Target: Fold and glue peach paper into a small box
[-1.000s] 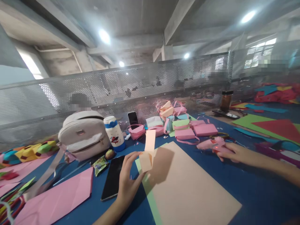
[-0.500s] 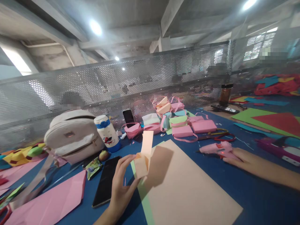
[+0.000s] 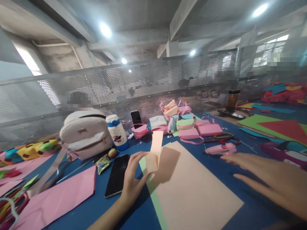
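Between thumb and fingers, my left hand point(image 3: 134, 174) pinches a folded peach paper piece point(image 3: 152, 161), whose long strip stands upright. It is held over the left edge of a large peach sheet point(image 3: 192, 188), which lies on a green sheet point(image 3: 159, 207). My right hand point(image 3: 266, 179) is at the right with its fingers spread and holds nothing. Just beyond its fingertips a pink glue gun point(image 3: 221, 149) with a small red light lies on the blue table.
Left of the sheets are a black phone point(image 3: 117, 175), a pink sheet point(image 3: 62, 195), a backpack point(image 3: 86, 134) and a bottle point(image 3: 117, 132). Small paper bags point(image 3: 188, 134) and scissors point(image 3: 223, 138) lie behind. A perforated metal screen point(image 3: 148, 86) stands across the back.
My right hand has let go of the glue gun and moved back toward me, its fingers opening. My left hand still holds the paper piece. The view has shifted slightly left.
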`<state>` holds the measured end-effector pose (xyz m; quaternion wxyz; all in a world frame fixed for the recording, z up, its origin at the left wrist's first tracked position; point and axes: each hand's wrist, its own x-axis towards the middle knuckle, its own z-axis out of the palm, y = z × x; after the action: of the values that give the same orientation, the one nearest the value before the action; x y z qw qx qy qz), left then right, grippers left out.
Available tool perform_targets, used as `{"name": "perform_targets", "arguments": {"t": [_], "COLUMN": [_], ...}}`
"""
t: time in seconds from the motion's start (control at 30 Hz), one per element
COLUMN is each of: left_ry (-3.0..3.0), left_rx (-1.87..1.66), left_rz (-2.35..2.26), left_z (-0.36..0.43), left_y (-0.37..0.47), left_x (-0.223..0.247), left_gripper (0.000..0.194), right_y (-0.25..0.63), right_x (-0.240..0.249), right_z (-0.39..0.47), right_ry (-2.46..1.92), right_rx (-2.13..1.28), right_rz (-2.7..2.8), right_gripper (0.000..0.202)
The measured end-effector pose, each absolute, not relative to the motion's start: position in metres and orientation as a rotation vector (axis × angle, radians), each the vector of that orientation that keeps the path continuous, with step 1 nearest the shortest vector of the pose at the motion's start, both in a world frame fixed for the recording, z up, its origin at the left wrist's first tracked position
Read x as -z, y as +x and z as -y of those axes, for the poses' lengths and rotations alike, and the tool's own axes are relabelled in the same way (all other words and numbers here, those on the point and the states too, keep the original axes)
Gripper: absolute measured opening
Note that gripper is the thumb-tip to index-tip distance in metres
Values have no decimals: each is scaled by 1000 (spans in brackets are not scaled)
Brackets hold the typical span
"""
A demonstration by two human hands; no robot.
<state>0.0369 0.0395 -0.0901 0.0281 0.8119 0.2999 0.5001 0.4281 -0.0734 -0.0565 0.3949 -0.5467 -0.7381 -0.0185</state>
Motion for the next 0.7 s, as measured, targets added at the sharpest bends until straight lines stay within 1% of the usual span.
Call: {"name": "perform_targets", "arguments": {"t": [0.07,0.1,0.17,0.23,0.3,0.4,0.57,0.7], "left_ry": [2526,2535,2548,2553,2548,2534,2510,2506], "left_rx": [-1495,-1474,-1449,-1432,-1409,-1388,-1375,-1352], "left_rz": [-894,-879,-855,-835,-828,-824,-801,-738], "left_z": [-38,-38,-36,-36,-36,-37,-39,-35], "left_y": [37,37,37,37,35,34,33,36], "left_x": [90,90,90,90,90,91,94,94], "left_gripper": [44,45,45,45,46,46,50,55], "right_y": [390,371,338,314,300,289,290,294], "right_x": [45,41,37,38,43,52,64,69], "right_z": [70,64,45,20,-4,-30,-37,-30], "right_ry": [-1144,-1024,-859,-770,-740,-718,-644,-653], "right_rx": [200,273,434,530,504,406,308,255], "right_rz": [2215,2292,2334,2295,2267,2193,2076,2035], "right_gripper": [25,23,26,24,20,7,16,17]}}
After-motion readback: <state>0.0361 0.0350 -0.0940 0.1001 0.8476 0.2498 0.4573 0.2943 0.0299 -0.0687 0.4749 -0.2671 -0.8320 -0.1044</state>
